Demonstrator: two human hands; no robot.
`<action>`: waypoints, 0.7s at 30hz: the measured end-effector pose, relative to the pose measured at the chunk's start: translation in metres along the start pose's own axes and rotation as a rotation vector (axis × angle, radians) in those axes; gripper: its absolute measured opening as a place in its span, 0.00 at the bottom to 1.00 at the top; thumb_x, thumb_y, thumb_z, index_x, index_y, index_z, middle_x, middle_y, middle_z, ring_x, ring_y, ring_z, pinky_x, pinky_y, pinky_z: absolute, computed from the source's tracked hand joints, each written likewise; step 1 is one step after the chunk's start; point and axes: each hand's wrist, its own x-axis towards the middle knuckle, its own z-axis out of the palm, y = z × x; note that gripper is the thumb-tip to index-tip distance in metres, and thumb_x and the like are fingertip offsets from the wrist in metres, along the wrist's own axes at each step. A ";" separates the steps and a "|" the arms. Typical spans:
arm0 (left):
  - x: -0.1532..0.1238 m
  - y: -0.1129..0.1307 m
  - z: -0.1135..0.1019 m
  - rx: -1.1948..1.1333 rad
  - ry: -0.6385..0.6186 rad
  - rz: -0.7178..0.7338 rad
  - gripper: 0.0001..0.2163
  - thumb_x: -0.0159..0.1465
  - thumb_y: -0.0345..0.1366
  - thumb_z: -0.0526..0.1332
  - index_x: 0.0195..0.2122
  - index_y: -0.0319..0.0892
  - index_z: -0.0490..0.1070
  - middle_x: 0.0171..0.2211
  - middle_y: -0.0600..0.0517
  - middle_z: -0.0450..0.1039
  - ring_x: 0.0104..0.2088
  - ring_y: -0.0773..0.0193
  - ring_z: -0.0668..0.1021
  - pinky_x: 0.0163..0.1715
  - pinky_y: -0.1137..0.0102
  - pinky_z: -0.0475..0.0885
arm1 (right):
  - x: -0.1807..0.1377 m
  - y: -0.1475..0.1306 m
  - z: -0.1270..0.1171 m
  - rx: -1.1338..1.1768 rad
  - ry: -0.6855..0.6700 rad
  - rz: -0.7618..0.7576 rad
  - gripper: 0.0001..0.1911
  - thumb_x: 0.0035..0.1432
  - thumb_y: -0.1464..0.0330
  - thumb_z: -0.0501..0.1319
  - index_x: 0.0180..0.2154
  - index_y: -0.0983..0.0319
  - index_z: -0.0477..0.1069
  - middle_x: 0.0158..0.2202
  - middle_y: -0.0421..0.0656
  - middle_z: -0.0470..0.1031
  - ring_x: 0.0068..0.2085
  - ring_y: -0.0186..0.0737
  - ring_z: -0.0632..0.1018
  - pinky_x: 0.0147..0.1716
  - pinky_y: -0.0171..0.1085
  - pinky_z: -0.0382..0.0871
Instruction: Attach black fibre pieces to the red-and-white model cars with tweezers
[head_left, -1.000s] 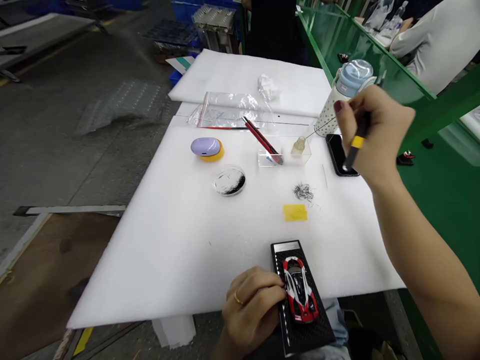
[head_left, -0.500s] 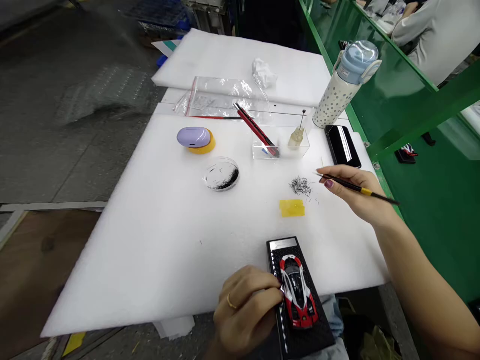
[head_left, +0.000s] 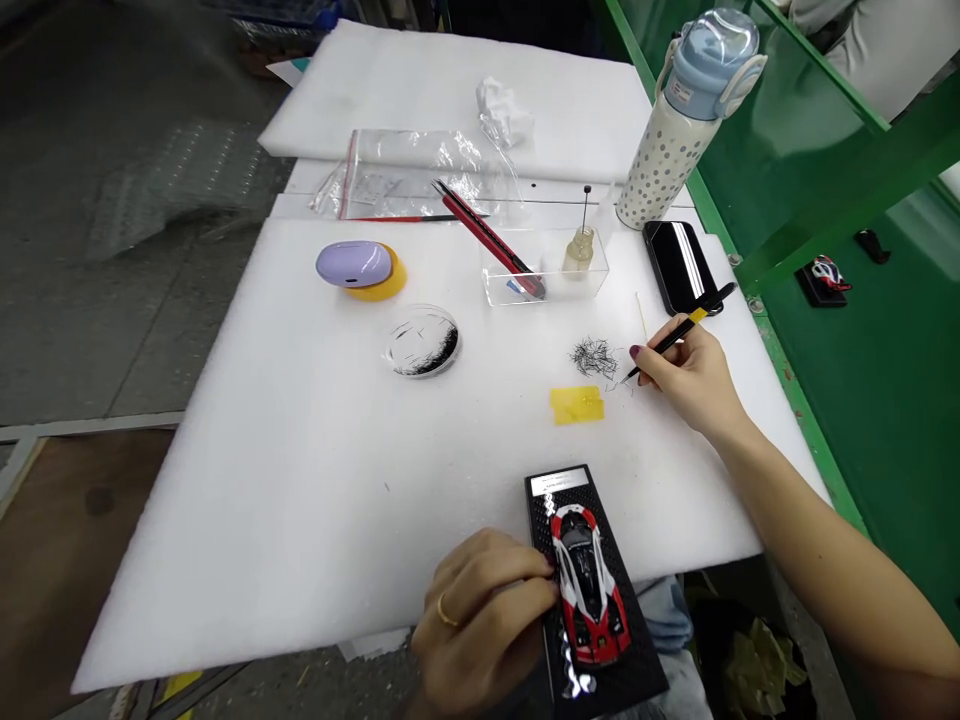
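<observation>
My left hand (head_left: 480, 620) is closed on the left edge of a black display base (head_left: 559, 690), which is tilted at the table's front edge. A red and white model car (head_left: 592, 590) sits on that base. Held like a pen in my right hand (head_left: 686, 375) is a fine paintbrush (head_left: 675, 334), black with a yellow band. Its tip points down at the right side of a small heap of short black fibres (head_left: 594, 357). Just in front of the heap lies a piece of yellow tape (head_left: 577, 405).
A round clear dish (head_left: 420, 345) with black fibres lies mid-table, with a lilac case (head_left: 354, 264) behind it. A clear tray (head_left: 544, 290) holds red-black tweezers (head_left: 491, 240) and a small bottle (head_left: 579, 250). Phone (head_left: 681, 268) and spotted flask (head_left: 664, 160) stand right.
My right hand has moved down and slightly left, swinging the brush so its tip now reaches the table beside the fibres. The view has shifted slightly; my left hand keeps its hold.
</observation>
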 end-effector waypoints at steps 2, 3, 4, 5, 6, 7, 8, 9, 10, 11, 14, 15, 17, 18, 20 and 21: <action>0.000 0.000 -0.001 0.004 -0.001 -0.001 0.07 0.72 0.27 0.60 0.35 0.36 0.73 0.35 0.49 0.74 0.32 0.69 0.74 0.28 0.70 0.71 | 0.001 0.000 0.001 -0.011 0.000 0.007 0.11 0.52 0.68 0.67 0.29 0.57 0.64 0.18 0.38 0.75 0.22 0.37 0.74 0.24 0.38 0.62; 0.000 0.000 -0.001 0.009 -0.001 -0.002 0.07 0.72 0.28 0.60 0.35 0.36 0.73 0.35 0.50 0.74 0.31 0.69 0.74 0.28 0.70 0.71 | 0.001 0.000 0.001 -0.012 0.001 0.007 0.11 0.52 0.68 0.67 0.29 0.56 0.64 0.17 0.38 0.75 0.22 0.38 0.74 0.25 0.38 0.63; -0.001 0.000 -0.001 0.012 -0.002 0.003 0.07 0.72 0.28 0.60 0.35 0.36 0.73 0.34 0.49 0.74 0.31 0.69 0.74 0.28 0.70 0.71 | 0.001 0.000 0.002 -0.012 0.004 0.005 0.11 0.52 0.68 0.67 0.28 0.57 0.64 0.17 0.38 0.74 0.22 0.38 0.75 0.25 0.38 0.63; -0.001 -0.001 -0.001 0.014 0.000 0.009 0.07 0.72 0.28 0.61 0.35 0.36 0.73 0.34 0.49 0.74 0.31 0.69 0.74 0.27 0.70 0.71 | 0.002 0.000 0.002 -0.010 0.006 0.002 0.11 0.52 0.68 0.67 0.28 0.57 0.64 0.17 0.38 0.74 0.22 0.37 0.74 0.25 0.38 0.63; -0.001 -0.001 -0.001 0.015 0.003 0.012 0.06 0.71 0.27 0.61 0.35 0.36 0.73 0.35 0.49 0.74 0.31 0.69 0.74 0.27 0.70 0.71 | 0.002 0.001 0.002 -0.007 0.007 -0.001 0.11 0.52 0.68 0.67 0.28 0.57 0.64 0.17 0.38 0.74 0.22 0.37 0.74 0.24 0.37 0.62; -0.001 -0.002 -0.001 0.014 0.005 0.014 0.06 0.71 0.27 0.61 0.35 0.36 0.73 0.35 0.49 0.74 0.32 0.69 0.74 0.27 0.70 0.71 | 0.002 0.002 0.001 -0.004 0.012 -0.004 0.11 0.52 0.68 0.67 0.28 0.57 0.63 0.17 0.38 0.74 0.21 0.37 0.73 0.24 0.37 0.62; -0.001 -0.002 0.000 0.013 0.007 0.013 0.06 0.71 0.26 0.61 0.35 0.36 0.73 0.35 0.49 0.74 0.32 0.69 0.74 0.27 0.70 0.71 | 0.002 0.002 0.001 0.000 0.020 -0.006 0.11 0.52 0.68 0.67 0.29 0.57 0.63 0.17 0.37 0.74 0.21 0.37 0.73 0.24 0.37 0.62; -0.001 -0.002 0.000 0.009 0.010 0.016 0.06 0.71 0.26 0.61 0.35 0.35 0.73 0.35 0.49 0.74 0.32 0.69 0.74 0.27 0.70 0.71 | 0.001 0.004 0.000 0.006 0.032 -0.008 0.12 0.52 0.68 0.68 0.30 0.56 0.63 0.17 0.36 0.73 0.22 0.37 0.73 0.24 0.37 0.62; -0.001 -0.002 0.000 0.003 0.009 0.021 0.06 0.71 0.26 0.60 0.35 0.35 0.73 0.35 0.49 0.74 0.32 0.69 0.74 0.27 0.70 0.71 | 0.001 0.005 -0.001 0.021 0.041 -0.014 0.13 0.51 0.67 0.69 0.31 0.56 0.63 0.17 0.36 0.72 0.22 0.38 0.74 0.25 0.37 0.63; -0.001 -0.002 0.000 -0.001 0.004 0.028 0.07 0.71 0.26 0.60 0.35 0.35 0.73 0.35 0.49 0.74 0.31 0.69 0.74 0.27 0.70 0.70 | 0.000 0.006 -0.002 0.042 0.041 -0.029 0.15 0.51 0.66 0.70 0.32 0.56 0.63 0.18 0.35 0.72 0.23 0.38 0.75 0.25 0.37 0.64; 0.000 0.000 -0.001 0.012 0.003 0.000 0.07 0.72 0.27 0.60 0.35 0.36 0.73 0.35 0.49 0.74 0.32 0.68 0.74 0.28 0.70 0.71 | -0.003 0.010 -0.004 0.114 -0.045 -0.118 0.18 0.52 0.59 0.72 0.32 0.56 0.63 0.21 0.36 0.73 0.23 0.36 0.73 0.23 0.36 0.62; 0.000 0.001 -0.001 0.020 -0.001 -0.013 0.07 0.72 0.27 0.60 0.35 0.36 0.73 0.35 0.49 0.74 0.32 0.68 0.74 0.28 0.69 0.71 | -0.005 0.010 -0.005 0.125 -0.087 -0.153 0.19 0.53 0.57 0.72 0.32 0.56 0.64 0.21 0.36 0.72 0.23 0.35 0.71 0.22 0.36 0.60; 0.000 0.001 -0.002 0.028 -0.009 -0.023 0.07 0.72 0.27 0.60 0.35 0.37 0.73 0.35 0.49 0.74 0.32 0.68 0.75 0.28 0.69 0.72 | -0.007 0.011 -0.005 0.117 -0.152 -0.209 0.20 0.54 0.54 0.72 0.31 0.57 0.65 0.22 0.37 0.71 0.23 0.34 0.70 0.21 0.35 0.59; -0.001 0.001 -0.002 0.024 -0.014 -0.017 0.07 0.72 0.28 0.60 0.35 0.37 0.73 0.35 0.49 0.74 0.32 0.68 0.75 0.28 0.69 0.72 | -0.007 0.011 -0.005 0.108 -0.170 -0.230 0.20 0.54 0.54 0.72 0.31 0.57 0.65 0.23 0.37 0.71 0.23 0.34 0.70 0.21 0.35 0.59; -0.001 -0.001 -0.002 0.018 -0.015 0.005 0.07 0.72 0.28 0.60 0.35 0.36 0.73 0.35 0.49 0.74 0.31 0.68 0.74 0.28 0.69 0.71 | -0.008 0.010 -0.004 0.085 -0.185 -0.261 0.19 0.55 0.54 0.72 0.31 0.57 0.65 0.23 0.38 0.71 0.24 0.35 0.71 0.21 0.36 0.60; -0.001 -0.002 -0.002 0.015 -0.013 0.007 0.07 0.72 0.27 0.60 0.35 0.36 0.73 0.35 0.49 0.74 0.31 0.68 0.74 0.28 0.69 0.71 | -0.009 0.010 -0.004 0.072 -0.185 -0.271 0.19 0.56 0.54 0.71 0.31 0.57 0.65 0.23 0.38 0.71 0.24 0.35 0.71 0.21 0.36 0.60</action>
